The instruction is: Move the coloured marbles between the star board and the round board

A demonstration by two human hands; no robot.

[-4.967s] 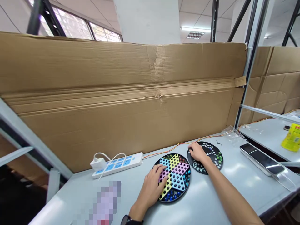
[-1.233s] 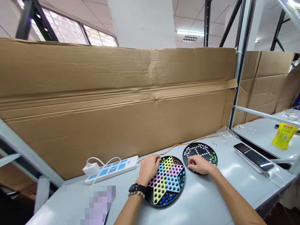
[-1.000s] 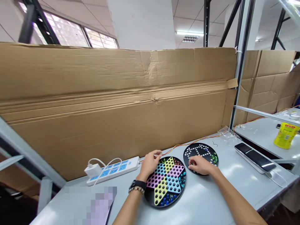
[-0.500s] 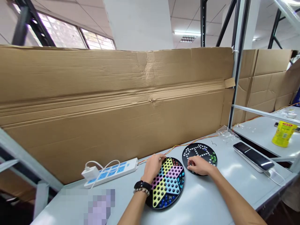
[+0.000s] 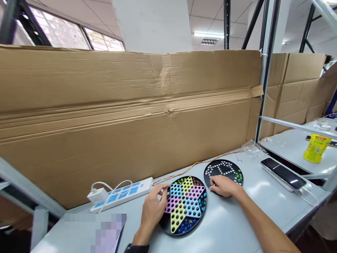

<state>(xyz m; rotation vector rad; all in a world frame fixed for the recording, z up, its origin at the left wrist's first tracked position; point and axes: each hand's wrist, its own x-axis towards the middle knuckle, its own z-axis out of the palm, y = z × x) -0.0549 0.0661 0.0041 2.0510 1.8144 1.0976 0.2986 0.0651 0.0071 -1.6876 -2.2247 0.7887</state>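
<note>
A round black Chinese checkers board [image 5: 186,203] with a coloured star and marbles in its rim pockets lies on the grey table. My left hand [image 5: 152,211] rests at its left edge, fingers curled over the rim near the pink and blue points. To the right lies a smaller black round board [image 5: 223,170] with white holes and a few green marbles. On its near-left edge sits my right hand [image 5: 222,185], fingers bent down on the marbles there; what they pinch is hidden.
A white power strip [image 5: 123,191] with a plugged charger lies left of the boards. A tall cardboard wall [image 5: 131,116] stands behind the table. A phone on a white box [image 5: 283,173] lies to the right, a yellow bottle [image 5: 314,147] farther right. Coloured wires [image 5: 200,163] run along the cardboard.
My left hand has slid from the far top-left of the star board down to its left rim. My right hand stays on the small board's near edge.
</note>
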